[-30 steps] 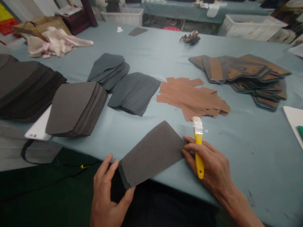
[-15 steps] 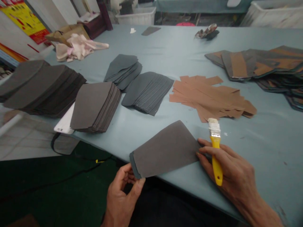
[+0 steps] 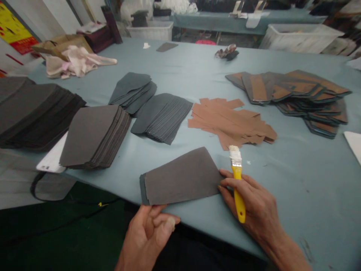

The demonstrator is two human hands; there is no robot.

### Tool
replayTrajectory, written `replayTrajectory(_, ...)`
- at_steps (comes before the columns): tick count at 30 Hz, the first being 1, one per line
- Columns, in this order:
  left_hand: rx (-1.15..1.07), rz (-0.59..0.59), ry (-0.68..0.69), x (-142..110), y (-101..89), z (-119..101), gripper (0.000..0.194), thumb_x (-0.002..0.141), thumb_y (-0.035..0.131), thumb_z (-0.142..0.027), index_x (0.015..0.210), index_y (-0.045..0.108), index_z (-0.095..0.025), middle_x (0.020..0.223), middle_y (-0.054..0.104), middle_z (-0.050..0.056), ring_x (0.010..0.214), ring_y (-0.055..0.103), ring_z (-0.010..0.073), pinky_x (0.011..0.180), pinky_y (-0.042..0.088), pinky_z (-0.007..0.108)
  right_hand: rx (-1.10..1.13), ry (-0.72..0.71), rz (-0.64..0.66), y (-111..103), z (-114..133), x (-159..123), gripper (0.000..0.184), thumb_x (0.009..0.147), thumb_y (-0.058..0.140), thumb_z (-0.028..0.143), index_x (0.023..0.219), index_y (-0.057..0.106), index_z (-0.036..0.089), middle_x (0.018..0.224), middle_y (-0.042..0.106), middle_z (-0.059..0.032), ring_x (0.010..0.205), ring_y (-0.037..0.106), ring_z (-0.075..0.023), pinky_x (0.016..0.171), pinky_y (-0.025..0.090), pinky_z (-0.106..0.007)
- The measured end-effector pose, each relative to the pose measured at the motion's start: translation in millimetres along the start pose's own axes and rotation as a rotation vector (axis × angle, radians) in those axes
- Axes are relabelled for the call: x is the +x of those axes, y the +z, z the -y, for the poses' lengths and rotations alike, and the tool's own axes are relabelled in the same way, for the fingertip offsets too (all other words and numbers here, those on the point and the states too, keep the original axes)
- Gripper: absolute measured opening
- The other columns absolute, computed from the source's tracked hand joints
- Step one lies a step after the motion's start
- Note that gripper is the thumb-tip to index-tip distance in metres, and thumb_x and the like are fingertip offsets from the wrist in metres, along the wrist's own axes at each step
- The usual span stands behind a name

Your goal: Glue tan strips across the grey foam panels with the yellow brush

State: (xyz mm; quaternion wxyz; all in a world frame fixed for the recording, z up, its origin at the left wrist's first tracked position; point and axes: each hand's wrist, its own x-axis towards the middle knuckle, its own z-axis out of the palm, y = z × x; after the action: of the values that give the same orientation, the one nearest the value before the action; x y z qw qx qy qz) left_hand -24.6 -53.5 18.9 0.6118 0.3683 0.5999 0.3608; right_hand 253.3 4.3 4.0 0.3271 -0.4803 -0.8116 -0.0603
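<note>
Right hand: closed around one yellow-handled brush, touching one grey sheet at the near edge of the bench. Left hand: loosely curled, just below the sheet.

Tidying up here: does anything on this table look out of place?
One lone grey piece sits apart near the far edge of the table, away from the stacks; the tan strips lie in a loose, criss-crossed heap.

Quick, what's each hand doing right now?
Left hand: partly open, loosely curled, holding nothing, at the near edge of the dark grey sheet.
Right hand: closed, holding the yellow-handled brush.
</note>
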Motion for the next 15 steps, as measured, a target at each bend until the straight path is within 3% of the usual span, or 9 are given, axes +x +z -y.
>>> replayTrajectory(3,-0.188,-0.102,-0.182,11.4,16.6,-14.5,0.070,0.075,0.082,-0.071,0.113,0.067,-0.014,0.128,0.074,0.019,0.090,0.079,0.0262,0.070,0.066,0.031,0.004,0.002,-0.002,-0.8,0.5,0.6,0.006,0.099,0.066,0.017,0.101,0.065,0.023,0.113,0.082,-0.0085,0.090,0.078,-0.0211,0.081,0.063,-0.033)
replayTrajectory(7,-0.408,-0.168,-0.397,22.9,27.1,-34.7,0.042,0.087,0.078,-0.046,0.109,0.065,-0.013,0.118,0.078,0.021,0.073,0.078,0.0228,0.056,0.062,0.028,0.011,0.023,0.003,-1.2,1.0,0.2,0.008,0.099,0.067,0.017,0.103,0.065,0.024,0.115,0.081,-0.0083,0.089,0.078,-0.0212,0.080,0.064,-0.034)
replayTrajectory(10,-0.450,-0.164,-0.415,25.8,25.7,-38.4,0.037,0.088,0.075,-0.040,0.112,0.065,-0.014,0.114,0.079,0.020,0.068,0.078,0.0226,0.052,0.060,0.028,0.023,0.033,0.002,-1.0,1.2,-0.1,0.009,0.099,0.066,0.016,0.103,0.065,0.024,0.115,0.081,-0.0082,0.090,0.079,-0.0216,0.081,0.064,-0.035)
replayTrajectory(13,-0.388,-0.139,-0.363,25.6,21.0,-31.8,0.055,0.069,0.090,-0.057,0.097,0.071,-0.013,0.105,0.081,0.017,0.073,0.078,0.0252,0.056,0.061,0.029,0.026,0.027,0.004,-0.9,1.0,-0.1,0.009,0.099,0.065,0.016,0.104,0.064,0.024,0.115,0.081,-0.0086,0.092,0.079,-0.0217,0.083,0.065,-0.036)
replayTrajectory(15,-0.284,-0.114,-0.322,24.9,17.6,-26.1,0.067,0.058,0.092,-0.071,0.086,0.074,-0.012,0.092,0.081,0.016,0.074,0.077,0.0249,0.064,0.063,0.030,0.031,0.030,0.007,-1.0,0.7,-0.2,0.010,0.100,0.064,0.016,0.105,0.063,0.024,0.115,0.081,-0.0094,0.094,0.079,-0.0219,0.081,0.065,-0.035)
